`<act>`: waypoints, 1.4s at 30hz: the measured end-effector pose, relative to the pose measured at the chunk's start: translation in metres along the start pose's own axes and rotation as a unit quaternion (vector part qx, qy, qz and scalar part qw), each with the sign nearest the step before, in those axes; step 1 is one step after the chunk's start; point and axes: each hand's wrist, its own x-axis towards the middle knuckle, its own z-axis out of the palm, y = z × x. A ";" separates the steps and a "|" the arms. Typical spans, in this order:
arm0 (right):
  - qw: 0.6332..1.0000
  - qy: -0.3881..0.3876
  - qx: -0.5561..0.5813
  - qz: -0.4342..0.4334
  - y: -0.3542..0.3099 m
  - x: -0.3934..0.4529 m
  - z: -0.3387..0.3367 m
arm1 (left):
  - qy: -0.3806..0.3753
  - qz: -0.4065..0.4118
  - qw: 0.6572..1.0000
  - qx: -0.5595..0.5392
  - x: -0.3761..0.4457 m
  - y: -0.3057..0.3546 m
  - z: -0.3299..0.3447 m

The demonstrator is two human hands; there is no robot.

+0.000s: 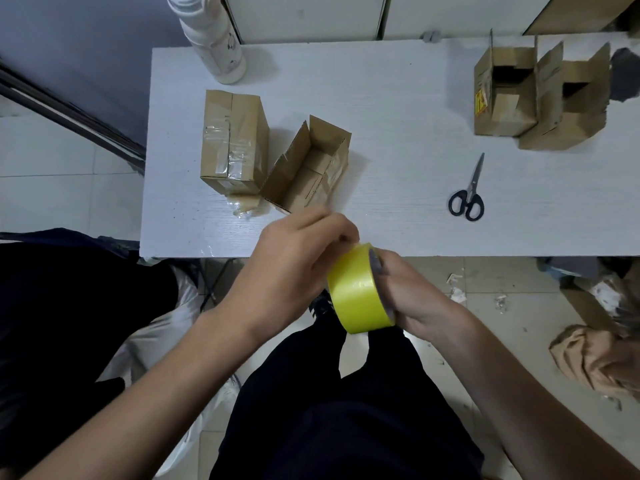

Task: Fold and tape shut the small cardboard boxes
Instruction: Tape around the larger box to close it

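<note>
A yellow tape roll (356, 292) is held just below the table's front edge. My right hand (412, 292) grips the roll from its right side. My left hand (294, 261) picks at the top of the roll with curled fingertips. On the white table (398, 116) a taped-shut cardboard box (233, 140) lies at the left. Beside it an open box (311, 164) with raised flaps rests on the table. Two more open boxes (502, 91) (571, 98) stand at the far right.
Black-handled scissors (467, 192) lie on the table right of centre. A white bottle (213, 36) stands at the back left. A crumpled tape scrap (246, 204) lies near the taped box. Brown paper and debris (588, 358) cover the floor at the right.
</note>
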 end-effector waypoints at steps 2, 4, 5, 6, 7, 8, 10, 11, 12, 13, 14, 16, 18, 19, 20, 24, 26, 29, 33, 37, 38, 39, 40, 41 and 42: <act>0.999 -0.022 -0.005 0.032 -0.001 0.003 -0.001 | -0.004 0.011 1.000 0.027 -0.007 -0.004 0.004; 0.997 -0.028 -0.024 0.062 -0.003 0.006 -0.003 | -0.007 0.017 0.999 0.047 -0.012 -0.009 0.005; 0.997 -0.022 -0.032 0.074 -0.003 0.008 -0.004 | -0.005 0.017 0.998 0.052 -0.014 -0.012 0.004; 0.996 -0.011 -0.036 0.084 -0.002 0.010 -0.006 | -0.002 0.015 0.999 0.052 -0.014 -0.016 0.003; 0.995 0.003 -0.038 0.095 0.000 0.012 -0.009 | 0.002 0.011 0.999 0.048 -0.014 -0.020 0.002; 0.993 0.017 -0.044 0.107 0.000 0.014 -0.012 | 0.006 0.009 0.999 0.040 -0.013 -0.023 0.002; 0.989 0.048 -0.069 0.119 0.000 0.019 -0.020 | 0.008 0.011 0.999 0.030 -0.011 -0.029 0.005; 0.988 0.057 -0.075 0.121 -0.001 0.021 -0.025 | 0.013 0.016 0.999 0.031 -0.009 -0.033 0.009; 0.988 0.061 -0.072 0.120 -0.003 0.023 -0.028 | 0.024 0.020 0.999 0.033 -0.008 -0.035 0.012; 0.989 0.063 -0.064 0.119 -0.005 0.024 -0.031 | 0.037 0.021 0.999 0.033 -0.004 -0.036 0.015; 0.990 0.067 -0.053 0.115 -0.007 0.026 -0.035 | 0.048 0.013 0.998 0.025 0.001 -0.037 0.018; 0.990 0.088 -0.042 0.105 -0.009 0.030 -0.041 | 0.050 -0.028 0.998 -0.025 0.015 -0.040 0.021; 0.989 0.109 -0.006 0.098 -0.012 0.036 -0.049 | 0.089 -0.084 0.991 -0.056 0.032 -0.051 0.025; 0.989 0.115 0.037 0.091 -0.015 0.041 -0.053 | 0.133 -0.116 0.983 -0.053 0.039 -0.061 0.027; 0.988 0.113 0.073 0.073 -0.018 0.045 -0.055 | 0.170 -0.149 0.974 -0.026 0.045 -0.074 0.031; 0.996 0.057 -0.041 -0.053 -0.041 0.063 -0.050 | 0.082 -0.152 0.970 0.170 0.057 -0.117 0.050; 0.993 -0.007 -0.085 -0.076 -0.059 0.071 -0.039 | 0.020 -0.127 0.970 0.209 0.059 -0.126 0.061; 0.989 -0.058 -0.113 -0.081 -0.085 0.084 -0.029 | -0.002 -0.131 0.969 0.210 0.060 -0.130 0.067; 0.997 0.013 -0.056 -0.041 -0.107 0.108 -0.041 | -0.023 -0.102 0.964 0.245 0.056 -0.129 0.066; 0.997 0.006 -0.070 0.017 -0.104 0.124 -0.049 | -0.095 -0.092 0.956 0.261 0.050 -0.133 0.072; 0.998 0.011 -0.061 0.032 -0.102 0.127 -0.048 | -0.108 -0.091 0.955 0.260 0.049 -0.133 0.074; 0.998 0.026 -0.057 0.033 -0.102 0.129 -0.048 | -0.117 -0.089 0.954 0.260 0.049 -0.132 0.075; 0.997 0.042 -0.063 0.019 -0.100 0.130 -0.049 | -0.120 -0.088 0.953 0.263 0.049 -0.132 0.075; 0.996 0.053 -0.065 0.004 -0.099 0.131 -0.051 | -0.124 -0.087 0.952 0.267 0.048 -0.130 0.075; 0.996 0.061 -0.062 -0.005 -0.098 0.130 -0.054 | -0.128 -0.086 0.950 0.272 0.048 -0.129 0.075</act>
